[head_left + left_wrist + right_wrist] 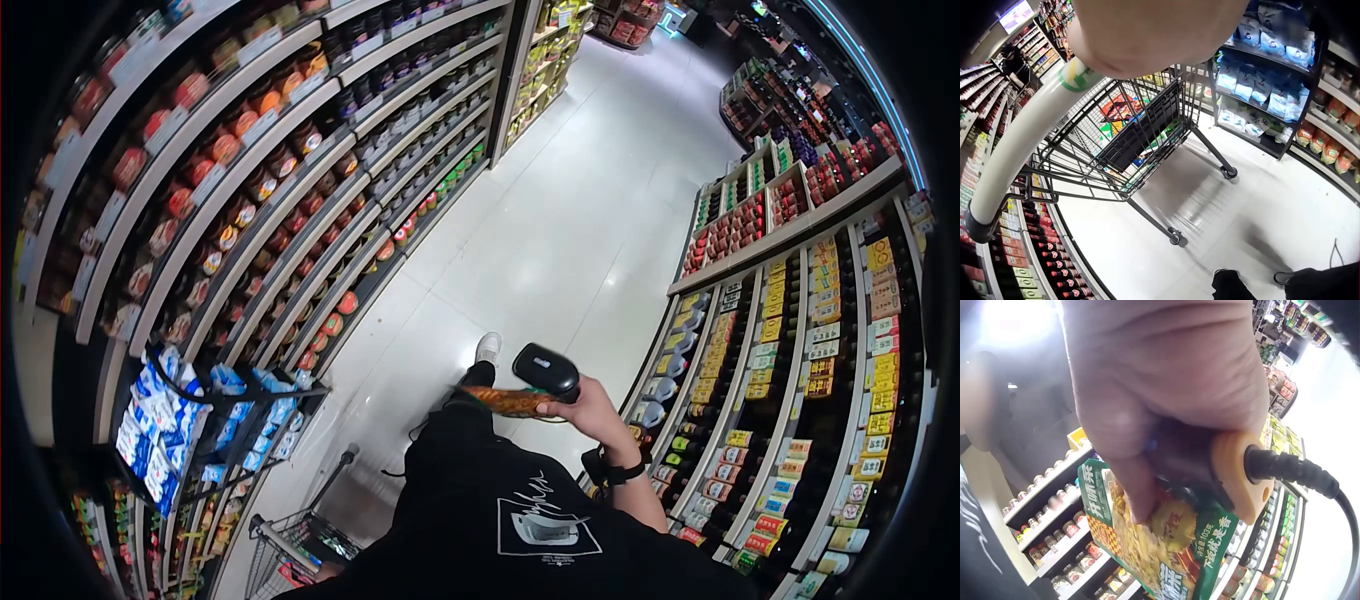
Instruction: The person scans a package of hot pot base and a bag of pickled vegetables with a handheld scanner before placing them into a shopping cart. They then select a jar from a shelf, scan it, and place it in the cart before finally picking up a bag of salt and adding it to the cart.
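In the head view my right hand (590, 410) grips a food packet (512, 402) and a black handheld device (545, 370) together. Close up in the right wrist view, the thumb of the right hand (1166, 394) presses on the green packet (1160, 537) with a food picture, and the orange-ended device (1241, 475) with its cable lies under the palm. My left hand (1147, 31) is at the pale handle (1016, 144) of a shopping cart (1141, 131) in the left wrist view; its fingers are hidden there. Only a small part of the left hand (328, 571) shows in the head view.
Shelves of jars (230, 150) line the left side, with a hanging rack of blue and white bags (165, 425). Bottles and boxes fill the right shelves (780, 400). A pale floor aisle (600, 200) runs between them. Several goods (1122, 109) lie in the cart.
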Demonstrator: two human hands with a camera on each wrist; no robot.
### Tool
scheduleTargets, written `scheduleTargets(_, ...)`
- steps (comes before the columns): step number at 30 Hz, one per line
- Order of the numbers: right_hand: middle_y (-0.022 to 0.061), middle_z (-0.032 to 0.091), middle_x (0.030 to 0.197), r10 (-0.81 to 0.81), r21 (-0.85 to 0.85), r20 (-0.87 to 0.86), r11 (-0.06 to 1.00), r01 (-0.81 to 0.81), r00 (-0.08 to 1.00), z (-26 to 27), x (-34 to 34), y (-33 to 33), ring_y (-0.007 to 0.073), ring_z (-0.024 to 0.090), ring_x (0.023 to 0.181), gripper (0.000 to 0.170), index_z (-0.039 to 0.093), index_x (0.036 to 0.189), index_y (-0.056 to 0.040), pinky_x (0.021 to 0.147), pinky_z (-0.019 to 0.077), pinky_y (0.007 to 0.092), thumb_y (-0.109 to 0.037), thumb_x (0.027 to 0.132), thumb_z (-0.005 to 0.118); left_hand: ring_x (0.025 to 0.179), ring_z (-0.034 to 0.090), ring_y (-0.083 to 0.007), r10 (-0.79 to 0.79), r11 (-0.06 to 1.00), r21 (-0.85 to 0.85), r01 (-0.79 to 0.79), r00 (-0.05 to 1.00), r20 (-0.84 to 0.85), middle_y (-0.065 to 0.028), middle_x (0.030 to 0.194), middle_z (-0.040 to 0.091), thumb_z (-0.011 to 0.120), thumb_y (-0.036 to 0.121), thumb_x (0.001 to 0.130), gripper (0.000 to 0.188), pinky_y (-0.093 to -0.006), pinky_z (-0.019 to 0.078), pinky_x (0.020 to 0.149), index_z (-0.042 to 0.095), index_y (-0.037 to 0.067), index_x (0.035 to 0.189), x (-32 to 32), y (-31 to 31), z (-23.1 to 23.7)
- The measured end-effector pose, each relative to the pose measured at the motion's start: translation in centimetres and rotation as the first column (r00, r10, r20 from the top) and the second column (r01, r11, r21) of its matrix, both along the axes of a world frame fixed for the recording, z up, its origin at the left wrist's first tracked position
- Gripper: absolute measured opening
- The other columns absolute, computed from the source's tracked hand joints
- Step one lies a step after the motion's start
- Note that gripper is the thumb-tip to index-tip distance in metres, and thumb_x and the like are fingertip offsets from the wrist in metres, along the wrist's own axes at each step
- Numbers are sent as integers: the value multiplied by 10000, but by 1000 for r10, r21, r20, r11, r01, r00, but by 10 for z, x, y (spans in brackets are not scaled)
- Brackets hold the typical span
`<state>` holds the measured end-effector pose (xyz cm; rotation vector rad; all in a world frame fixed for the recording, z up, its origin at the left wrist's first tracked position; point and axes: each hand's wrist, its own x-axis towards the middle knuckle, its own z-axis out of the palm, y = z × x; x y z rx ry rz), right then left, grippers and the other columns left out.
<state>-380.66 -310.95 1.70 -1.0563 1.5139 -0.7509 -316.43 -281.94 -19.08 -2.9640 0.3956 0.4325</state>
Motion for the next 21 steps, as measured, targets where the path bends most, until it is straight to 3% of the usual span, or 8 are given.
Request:
scheduleTargets(5, 79, 796, 1095, 156, 15, -24, 988, -156, 987, -5, -40, -84, 133, 693, 1014, 479, 695, 1303, -25, 929, 568, 332, -105, 877, 899, 1014, 742, -485, -26, 1000, -7, 25, 999, -41, -323, 1033, 760, 619, 316, 959, 434, -552, 584, 861, 764, -85, 1034, -81, -134, -26)
scheduleTargets(8, 116, 806, 1051, 216, 47, -156, 976, -211, 964, 3, -67, -144, 177, 733, 966, 494, 689, 1310, -26, 891, 576, 335, -137, 877, 901, 1012, 743, -485, -38, 999, -25, 37, 997, -64, -323, 1030, 761, 620, 314, 958, 431, -551, 584, 860, 765, -85, 1032, -125, -224, -35)
scheduleTargets(11, 70, 797, 1101, 287, 115, -112, 955, -274, 951, 12, -95, -205, 130, 687, 1000, 509, 694, 1301, -27, 932, 566, 331, -175, 873, 925, 1010, 744, -484, -61, 998, -34, 58, 995, -85, -322, 1028, 761, 621, 312, 957, 428, -551, 585, 858, 766, -85, 1031, -165, -299, -35)
scheduleTargets(12, 67, 792, 1082, 327, 138, -208, 943, -303, 922, 23, -102, -226, 126, 682, 987, 490, 693, 1289, -16, 922, 568, 327, -164, 880, 919, 1009, 744, -484, -60, 998, -38, 56, 994, -91, -321, 1027, 762, 622, 311, 957, 427, -551, 585, 857, 766, -85, 1030, -177, -317, -35)
scheduleTargets(15, 114, 806, 1065, 238, 60, -135, 971, -232, 962, 12, -125, -268, 153, 722, 966, 479, 686, 1302, -11, 888, 578, 339, -110, 882, 894, 1007, 745, -483, -51, 998, -45, 47, 994, -102, -321, 1024, 762, 623, 308, 956, 425, -550, 585, 856, 767, -85, 1028, -210, -364, -30)
scheduleTargets(21, 59, 778, 1130, 207, 58, 18, 976, -208, 978, -4, -173, -342, 132, 680, 1030, 489, 683, 1334, -7, 925, 557, 314, -114, 902, 886, 1003, 747, -481, 16, 999, -49, -20, 997, -81, -319, 1019, 764, 626, 304, 954, 419, -550, 586, 853, 768, -85, 1024, -264, -407, -23)
